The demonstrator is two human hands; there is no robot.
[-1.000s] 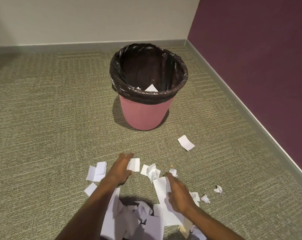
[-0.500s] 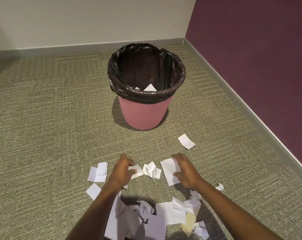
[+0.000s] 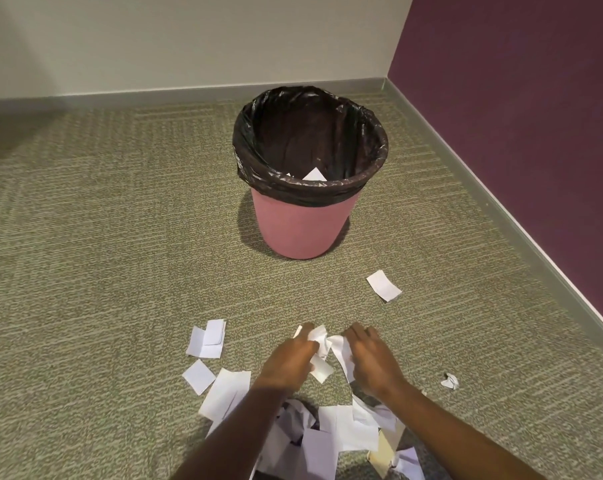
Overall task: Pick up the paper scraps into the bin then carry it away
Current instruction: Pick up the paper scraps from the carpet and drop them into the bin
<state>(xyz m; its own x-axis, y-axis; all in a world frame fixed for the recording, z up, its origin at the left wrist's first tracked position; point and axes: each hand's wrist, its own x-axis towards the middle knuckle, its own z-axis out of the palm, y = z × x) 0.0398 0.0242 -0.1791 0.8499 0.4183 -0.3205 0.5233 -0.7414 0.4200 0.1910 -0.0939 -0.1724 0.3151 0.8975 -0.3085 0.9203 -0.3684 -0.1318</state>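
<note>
Olive carpet (image 3: pixel 102 237) met by cream wall (image 3: pixel 189 39) at 12 o'clock, purple wall (image 3: pixel 518 116) at 2. Pink bin (image 3: pixel 303 230) stood at 12. At 6, crumpled scraps (image 3: pixel 322 341) pinched by curled fingers of left hand (image 3: pixel 289 358), right hand (image 3: pixel 372 358).

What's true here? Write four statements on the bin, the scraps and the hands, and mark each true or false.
1. The pink bin stands upright with a black liner. True.
2. The bin is empty. False: a white scrap lies inside.
3. The left hand and right hand grip crumpled scraps between them. True.
4. The flat scrap nearest the bin touches it. False: it lies apart on the carpet.
</note>
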